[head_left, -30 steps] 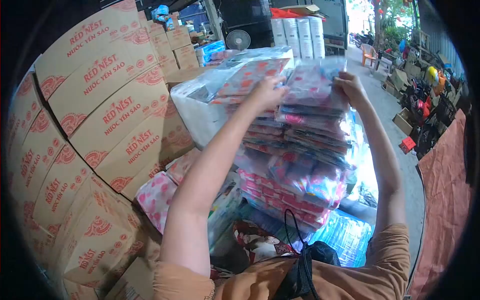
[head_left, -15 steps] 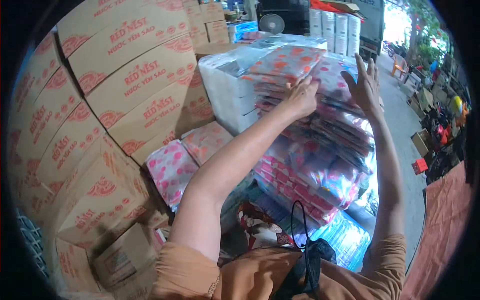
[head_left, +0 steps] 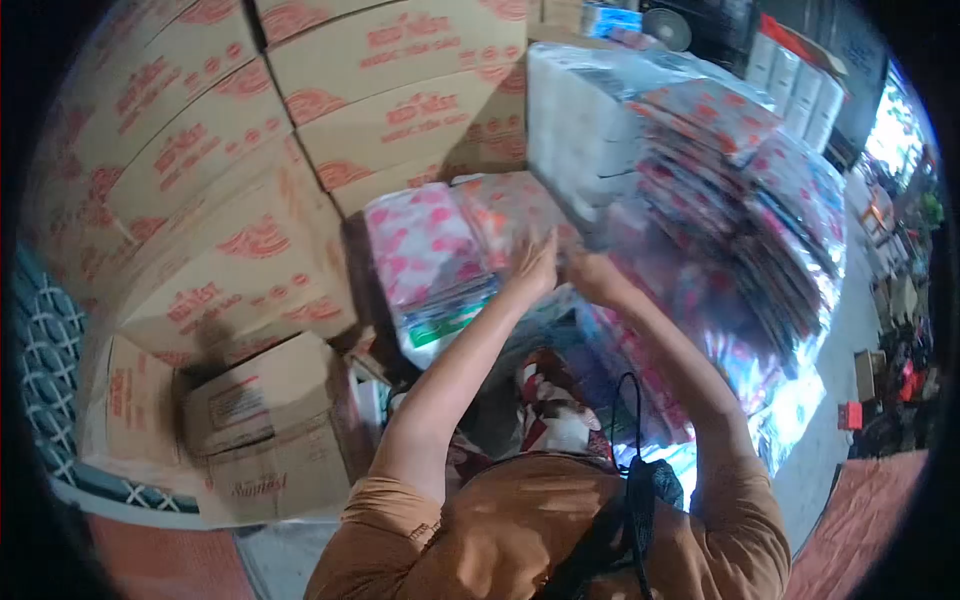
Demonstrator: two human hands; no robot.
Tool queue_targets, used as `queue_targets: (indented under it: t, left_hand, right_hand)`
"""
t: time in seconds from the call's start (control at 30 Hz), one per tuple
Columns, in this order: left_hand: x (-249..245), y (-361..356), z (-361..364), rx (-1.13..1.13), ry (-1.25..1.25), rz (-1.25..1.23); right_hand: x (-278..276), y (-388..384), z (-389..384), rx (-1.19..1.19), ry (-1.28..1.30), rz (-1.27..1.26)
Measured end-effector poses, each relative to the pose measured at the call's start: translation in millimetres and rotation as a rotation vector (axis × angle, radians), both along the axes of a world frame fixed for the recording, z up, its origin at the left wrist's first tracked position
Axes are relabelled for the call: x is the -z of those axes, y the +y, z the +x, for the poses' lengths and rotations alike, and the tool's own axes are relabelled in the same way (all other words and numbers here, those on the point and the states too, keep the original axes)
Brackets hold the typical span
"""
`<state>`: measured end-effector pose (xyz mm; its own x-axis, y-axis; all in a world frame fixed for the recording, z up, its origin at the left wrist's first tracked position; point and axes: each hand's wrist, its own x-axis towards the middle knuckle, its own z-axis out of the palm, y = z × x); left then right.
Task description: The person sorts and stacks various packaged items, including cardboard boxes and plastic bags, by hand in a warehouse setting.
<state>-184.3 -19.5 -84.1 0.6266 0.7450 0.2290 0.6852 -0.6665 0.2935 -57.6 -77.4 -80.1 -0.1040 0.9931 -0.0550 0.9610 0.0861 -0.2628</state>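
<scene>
My left hand (head_left: 537, 268) is over the near edge of an orange-dotted plastic-wrapped pack (head_left: 510, 205), its fingers pointing up and smeared by motion. Close beside it, my right hand (head_left: 598, 278) has its fingers turned inward and blurred; I cannot tell whether either hand holds anything. A pink-dotted pack (head_left: 425, 240) lies left of the orange-dotted one, both on top of a lower pile. To the right of my hands rises a tall stack of patterned flat packs (head_left: 730, 215), with another orange-dotted pack (head_left: 715, 110) on top.
Printed cardboard cartons (head_left: 400, 120) are stacked high at the left and back. An opened carton (head_left: 265, 430) stands at lower left beside a grey lattice (head_left: 50, 370). White wrapped bundles (head_left: 580, 130) stand behind the packs. A fan (head_left: 667, 30) is at the back.
Both hands have come down and left from the tall stack to the lower pile, now close together. My right hand was spread before. The view has turned left and downward.
</scene>
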Motion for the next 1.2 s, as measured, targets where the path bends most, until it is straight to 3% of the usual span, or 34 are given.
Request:
queue_targets:
  t: [0.07, 0.1, 0.17, 0.3, 0.37, 0.4, 0.53, 0.6, 0.63, 0.7, 0.73, 0.8, 0.83, 0.87, 0.9, 0.93, 0.97, 1.03, 1.07, 1.2]
  left_hand:
    - [18.5, 13.4, -44.1, -0.124, 0.084, -0.083]
    - [19.3, 20.2, -65.9, -0.192, 0.139, -0.190]
    - [34.7, 39.2, -103.3, -0.342, 0.141, -0.136]
    - [40.6, 64.2, -160.4, -0.507, 0.266, -0.260]
    - [48.4, 67.7, -175.0, -0.526, 0.224, -0.255]
    - [54.2, 67.0, -181.1, -0.530, 0.188, -0.257]
    - [72.3, 60.6, -183.8, -0.504, 0.073, -0.221]
    - [66.8, 56.4, -182.8, -0.491, 0.084, -0.239]
    - [65.5, 55.6, -182.5, -0.490, 0.093, -0.258]
    - [78.6, 64.3, -186.6, -0.472, 0.062, -0.185]
    - [78.2, 71.4, -189.1, -0.421, -0.059, -0.259]
    - [81.2, 94.5, -191.9, -0.379, -0.357, -0.489]
    - [88.5, 108.7, -194.3, -0.392, -0.532, -0.651]
    - [98.7, 124.0, -199.6, -0.360, -0.529, -0.629]
    - [109.1, 138.7, -206.1, -0.296, -0.698, -0.524]
    - [107.8, 149.5, -204.2, -0.231, -0.867, -0.421]
    - [83.3, 142.3, -198.8, -0.208, -0.865, -0.406]
    - [24.5, 108.0, -195.0, -0.446, -1.127, -1.177]
    - [34.9, 123.2, -194.1, -0.404, -1.204, -1.338]
    - [16.8, 127.5, -177.2, -0.091, -1.143, -1.293]
  right_hand:
    - [13.2, 11.8, -32.0, -0.215, 0.149, -0.057]
    - [30.4, 30.0, -41.8, -0.229, 0.151, -0.057]
    - [58.8, 66.6, -70.0, -0.348, 0.032, -0.035]
    - [55.9, 106.9, -128.5, -0.202, 0.140, 0.157]
    - [36.2, 103.8, -153.3, -0.103, -0.115, 0.221]
    - [53.6, 115.1, -157.2, -0.102, -0.187, 0.226]
    - [93.1, 124.5, -160.9, -0.148, -0.234, 0.298]
    - [107.0, 125.2, -151.9, -0.244, -0.284, 0.529]
    - [101.1, 123.1, -147.7, -0.233, -0.296, 0.527]
    - [81.2, 116.3, -145.0, -0.277, -0.160, 0.252]
    - [86.9, 120.7, -141.8, -0.268, -0.055, 0.382]
    - [44.6, 104.9, -142.4, -0.232, -0.050, 0.223]
    - [50.1, 113.1, -139.0, -0.245, 0.012, 0.266]
    - [37.9, 113.6, -136.4, -0.221, 0.004, 0.295]
    - [21.0, 109.9, -135.8, -0.237, 0.034, 0.253]
    - [5.0, 106.7, -134.3, -0.257, 0.064, 0.209]
    - [-8.2, 104.9, -131.7, -0.243, 0.060, 0.232]
    - [-27.0, 102.4, -127.2, -0.282, 0.091, 0.230]
    - [-29.7, 106.5, -122.2, -0.271, 0.093, 0.247]
    - [-52.3, 106.9, -96.0, -0.381, 0.079, 0.218]
